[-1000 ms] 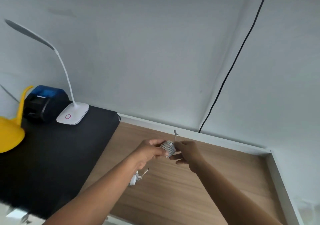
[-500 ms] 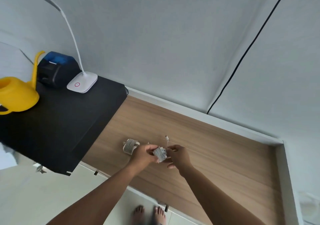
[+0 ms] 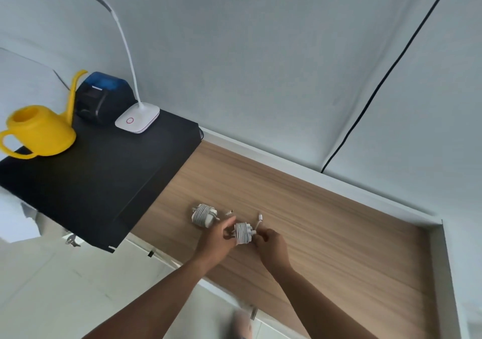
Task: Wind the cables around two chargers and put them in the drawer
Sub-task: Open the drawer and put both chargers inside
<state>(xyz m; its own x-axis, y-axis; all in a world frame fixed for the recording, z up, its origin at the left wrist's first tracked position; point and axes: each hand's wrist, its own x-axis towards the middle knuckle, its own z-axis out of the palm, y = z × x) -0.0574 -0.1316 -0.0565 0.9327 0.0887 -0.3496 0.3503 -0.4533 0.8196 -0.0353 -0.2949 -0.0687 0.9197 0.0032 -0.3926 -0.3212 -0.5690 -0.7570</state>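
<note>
Two sets of fingers (image 3: 229,223) closed on one job: left hand (image 3: 217,237) pinching the second charger (image 3: 243,233) by its left side; right hand (image 3: 271,242) curled at the right end, seemingly nipping the cable tail (image 3: 260,217) close to the coils. Held just above the counter (image 3: 339,234), apparently not resting on it. Short free end poking up just behind the block. Near the end of the winding, by the look; only that tail to tuck.

Light in the hand, in all likelihood: hard, smooth little plastic block under soft, springy cord. Apt to uncoil if released carelessly. Best taken across the wrapped middle, squeezing the turns against the block, never by the tail alone.

Just left of the held charger and a little behind: first charger (image 3: 203,215), fully wrapped, lying on the wood. Further left: black cabinet (image 3: 104,177) carrying a white lamp (image 3: 137,117), a dark printer-like box (image 3: 104,96) and a yellow watering can (image 3: 39,135). Well to the right and behind: black wire (image 3: 378,85) running down the wall. No drawer to be made out for certain.
</note>
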